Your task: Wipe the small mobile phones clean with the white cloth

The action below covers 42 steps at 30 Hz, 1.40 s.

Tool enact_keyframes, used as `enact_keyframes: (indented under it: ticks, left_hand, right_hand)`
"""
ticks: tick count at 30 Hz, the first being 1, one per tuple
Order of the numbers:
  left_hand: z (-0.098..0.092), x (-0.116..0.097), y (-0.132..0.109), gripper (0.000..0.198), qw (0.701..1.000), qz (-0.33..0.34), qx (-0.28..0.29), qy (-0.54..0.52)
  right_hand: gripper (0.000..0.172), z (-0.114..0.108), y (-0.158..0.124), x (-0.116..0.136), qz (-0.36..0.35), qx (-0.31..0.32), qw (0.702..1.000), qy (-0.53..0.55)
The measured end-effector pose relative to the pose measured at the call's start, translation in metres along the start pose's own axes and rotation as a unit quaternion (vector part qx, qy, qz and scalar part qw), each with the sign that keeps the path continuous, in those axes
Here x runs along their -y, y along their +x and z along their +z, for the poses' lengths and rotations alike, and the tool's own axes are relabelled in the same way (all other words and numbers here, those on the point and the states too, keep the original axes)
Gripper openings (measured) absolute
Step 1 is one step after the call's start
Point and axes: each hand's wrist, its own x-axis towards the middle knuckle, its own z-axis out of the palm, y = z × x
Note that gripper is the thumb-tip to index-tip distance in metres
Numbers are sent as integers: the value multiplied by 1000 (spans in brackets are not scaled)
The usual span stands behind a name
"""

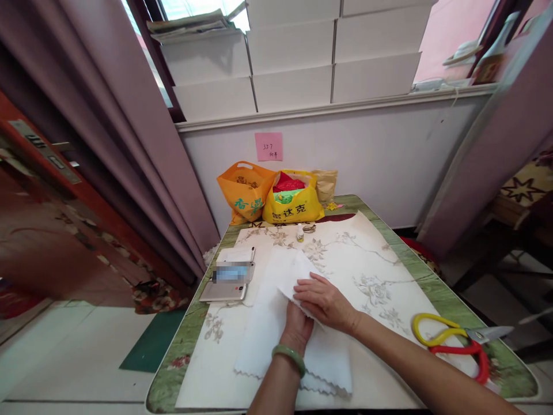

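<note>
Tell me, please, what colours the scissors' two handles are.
The scissors have one yellow handle and one red handle, seen best in the head view.

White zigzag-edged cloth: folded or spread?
Partly folded: the cloth has a flap over the left hand's fingers; its near end lies spread.

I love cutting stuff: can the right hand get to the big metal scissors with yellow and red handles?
Probably yes: the right hand would have to leave the white, wavy-edged sheet, but nothing visible blocks the way to the scissors.
</note>
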Motion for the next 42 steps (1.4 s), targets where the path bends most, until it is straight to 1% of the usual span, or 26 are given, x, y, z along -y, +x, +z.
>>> enact_keyframes:
  ticks: [3,4,8,10,12,15,18,21,24,28,32,36,37,39,42]
  left_hand:
    - [2,0,1,24,1000,-7,24,10]
    - [3,-1,1,25,1000,-5,21,14]
    - [8,-3,1,21,1000,-9,-16,19]
    - [9,-5,0,23,1000,-9,-23,18]
    - [9,-6,-1,27,1000,-10,-10,21]
    - [7,-7,-4,36,998,-11,27,53]
    - [4,-7,-5,40,995,-9,32,99]
    - [3,-6,-5,35,993,-3,23,113]
    - [4,-4,-3,29,995,15,14,99]
    - [3,1,0,30,997,30,-14,71]
    - [4,3,0,32,996,35,-6,80]
    - [8,1,-2,35,996,32,-16,83]
    - [10,0,-3,35,995,36,-10,89]
    - [12,-1,-6,35,992,40,17,121]
    - [14,-3,-9,32,974,37,55,216]
  right_hand:
    - [24,3,7,-7,17,-26,999,-27]
    - [24,2,10,-8,26,-31,999,-31]
    - [26,2,19,-17,71,-53,996,-14]
    - [26,4,23,-21,99,-73,992,12]
    - [27,6,27,-25,134,-98,985,43]
    - [29,9,31,-26,201,-133,967,79]
    - [31,8,33,-28,252,-135,952,110]
    - [32,7,32,-31,278,-127,942,138]
    - [32,10,28,-35,304,-132,931,152]
    - [35,18,21,-34,337,-160,917,140]
    - [38,20,20,-30,361,-188,905,128]
    - [36,16,22,-27,369,-224,889,152]
    - [36,15,22,-27,372,-232,884,162]
    - [36,14,20,-27,386,-249,868,186]
    - [39,15,14,-28,410,-273,840,228]
